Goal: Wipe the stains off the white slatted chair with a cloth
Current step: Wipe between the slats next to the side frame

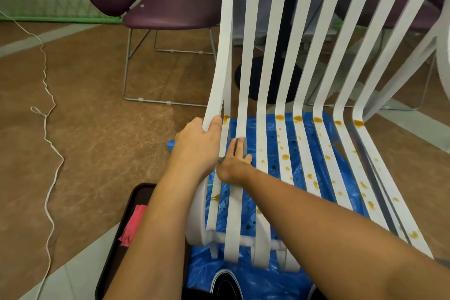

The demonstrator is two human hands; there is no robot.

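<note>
The white slatted chair (pixel 300 61) fills the right half of the view. Orange-brown stains (pixel 285 157) dot its seat slats, thickest where seat meets back. My left hand (pixel 198 143) grips the outer left slat at the bend. Just right of it, my right hand (pixel 235 162) presses a grey cloth (pixel 241 145) flat onto the second and third seat slats with fingers stretched over it. Most of the cloth is hidden under the hand.
A blue plastic sheet (pixel 272 280) lies under the chair. A black tray (pixel 121 238) with a pink cloth (pixel 132 225) sits at the lower left. A purple chair (pixel 170 0) stands behind, and a white cord (pixel 48 129) runs along the brown floor.
</note>
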